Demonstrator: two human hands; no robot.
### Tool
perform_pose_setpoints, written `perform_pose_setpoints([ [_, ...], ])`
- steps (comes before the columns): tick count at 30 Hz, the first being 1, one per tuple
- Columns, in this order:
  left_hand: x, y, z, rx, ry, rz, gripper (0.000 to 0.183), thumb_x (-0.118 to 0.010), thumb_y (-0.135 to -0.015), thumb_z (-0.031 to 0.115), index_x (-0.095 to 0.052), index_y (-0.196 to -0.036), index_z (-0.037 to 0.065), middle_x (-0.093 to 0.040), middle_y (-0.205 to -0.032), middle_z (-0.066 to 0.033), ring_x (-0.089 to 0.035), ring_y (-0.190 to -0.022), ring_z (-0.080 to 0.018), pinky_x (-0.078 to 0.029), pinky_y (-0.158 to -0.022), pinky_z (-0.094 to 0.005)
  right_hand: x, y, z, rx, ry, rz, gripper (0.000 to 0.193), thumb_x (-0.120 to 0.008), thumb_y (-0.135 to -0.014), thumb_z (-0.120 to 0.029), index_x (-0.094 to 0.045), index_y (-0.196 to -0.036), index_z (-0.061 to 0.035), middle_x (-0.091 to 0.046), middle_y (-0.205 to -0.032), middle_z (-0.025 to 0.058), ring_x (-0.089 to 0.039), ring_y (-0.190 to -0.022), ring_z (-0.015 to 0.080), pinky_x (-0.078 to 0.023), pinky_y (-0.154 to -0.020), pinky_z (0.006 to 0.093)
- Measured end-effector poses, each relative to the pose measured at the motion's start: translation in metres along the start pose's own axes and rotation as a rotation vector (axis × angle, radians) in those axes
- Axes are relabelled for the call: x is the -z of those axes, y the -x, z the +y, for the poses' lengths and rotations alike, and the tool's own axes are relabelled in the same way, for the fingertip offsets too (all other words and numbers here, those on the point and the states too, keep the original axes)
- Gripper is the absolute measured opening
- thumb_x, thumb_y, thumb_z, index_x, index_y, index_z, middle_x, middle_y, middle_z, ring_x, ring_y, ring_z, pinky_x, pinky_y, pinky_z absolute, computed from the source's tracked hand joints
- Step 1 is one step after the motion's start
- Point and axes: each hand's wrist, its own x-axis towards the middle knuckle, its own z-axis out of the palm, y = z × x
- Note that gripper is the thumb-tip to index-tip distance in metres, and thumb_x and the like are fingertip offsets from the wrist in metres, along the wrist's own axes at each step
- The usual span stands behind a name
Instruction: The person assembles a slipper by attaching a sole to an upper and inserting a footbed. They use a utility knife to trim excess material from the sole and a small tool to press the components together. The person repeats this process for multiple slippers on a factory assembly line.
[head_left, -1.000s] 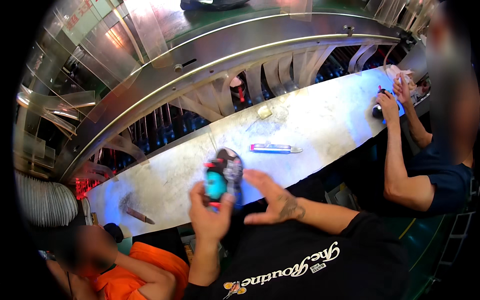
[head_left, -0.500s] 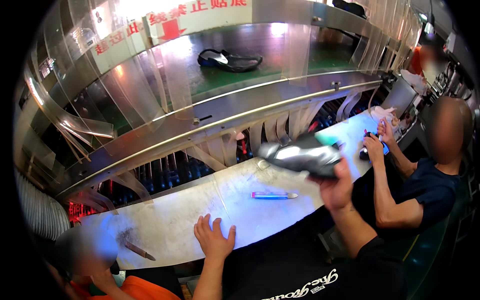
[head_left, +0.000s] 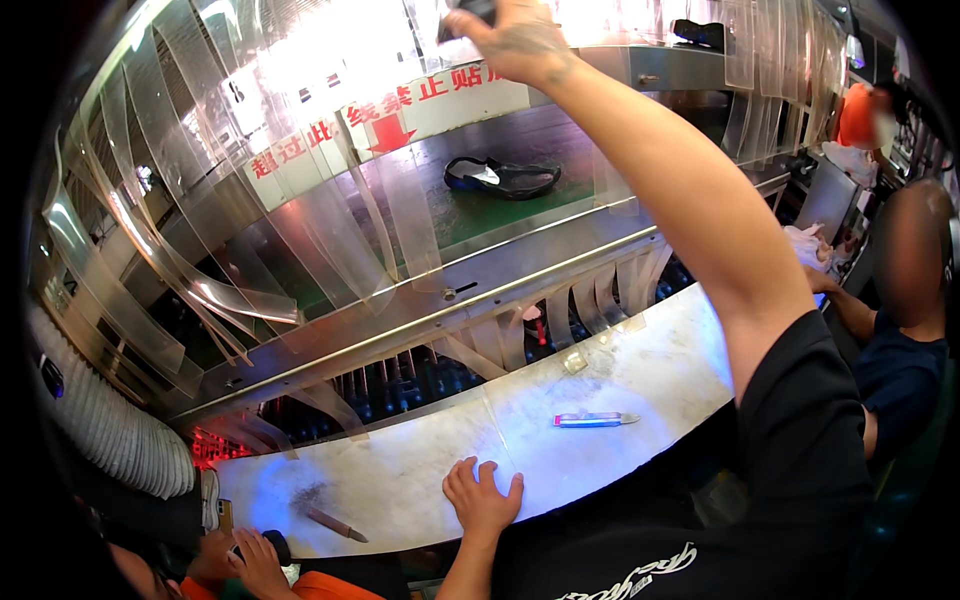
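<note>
My left hand [head_left: 485, 500] rests on the pale worktable [head_left: 400, 480] with its fingers spread, holding nothing. My right arm reaches far up and forward. At the top edge my right hand [head_left: 515, 42] grips a black shoe [head_left: 474, 12], of which only a small dark part shows; the rest is out of view or lost in glare. Below that hand, a black shoe with an open back and a silvery inside [head_left: 505, 180] lies on the green conveyor belt [head_left: 470, 228]. A blue-handled knife [head_left: 596, 420] lies on the table right of my left hand.
A metal rail [head_left: 460, 292] and clear plastic strips [head_left: 320, 225] stand behind the table. Another knife [head_left: 338, 525] lies at left. A ribbed hose [head_left: 110, 410] hangs far left. Co-workers sit on both sides. Another dark shoe [head_left: 698, 34] stands on an upper shelf.
My right hand has carried the black shoe from above the table up and forward to the top edge. My left hand stays on the table. The whole view has shifted.
</note>
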Motion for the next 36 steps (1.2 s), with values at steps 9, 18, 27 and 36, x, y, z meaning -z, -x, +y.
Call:
perform_pose_setpoints([
  [9, 0.001, 0.001, 0.004, 0.027, -0.004, -0.003, 0.046, -0.088, -0.082, 0.039, -0.07, -0.111, 0.008, -0.059, -0.132, -0.0207, -0.051, -0.132, -0.0427, -0.034, -0.117, -0.0598, -0.015, 0.135, 0.054, 0.349, 0.435, -0.218, 0.046, -0.071, -0.098, -0.044, -0.077, -0.126, -0.0077, -0.071, -0.136, 0.0192, -0.066, -0.126, 0.0411, -0.049, -0.114, 0.0523],
  [18, -0.025, -0.049, 0.004, -0.017, 0.135, -0.14, 0.036, -0.087, -0.082, 0.026, -0.071, -0.106, 0.005, -0.065, -0.117, -0.0198, -0.059, -0.118, -0.0417, -0.045, -0.106, -0.0531, 0.003, 0.198, 0.075, -0.247, 0.286, -0.515, 0.079, -0.083, -0.077, -0.076, -0.07, -0.114, -0.0082, -0.069, -0.113, 0.0119, -0.068, -0.115, 0.0333, -0.053, -0.101, 0.0458],
  [27, -0.167, -0.253, 0.039, 0.141, 0.471, -0.172, 0.047, -0.082, -0.093, 0.028, -0.07, -0.131, 0.004, -0.075, -0.118, -0.0223, -0.074, -0.111, -0.0416, -0.059, -0.094, -0.0518, 0.012, 0.203, 0.083, -0.098, 0.025, -0.395, 0.056, -0.091, -0.079, -0.051, -0.068, -0.108, -0.0086, -0.063, -0.106, 0.0155, -0.07, -0.099, 0.0357, -0.059, -0.091, 0.0446],
  [36, -0.183, -0.296, 0.062, 0.39, 0.314, -0.302, 0.088, -0.09, -0.086, 0.04, -0.052, -0.156, 0.002, -0.064, -0.149, -0.0205, -0.065, -0.132, -0.0389, -0.051, -0.114, -0.0455, 0.001, 0.208, 0.103, 0.089, 0.089, -0.231, 0.037, -0.075, -0.083, -0.03, -0.07, -0.11, -0.0054, -0.063, -0.109, 0.0209, -0.065, -0.107, 0.0423, -0.055, -0.099, 0.0494],
])
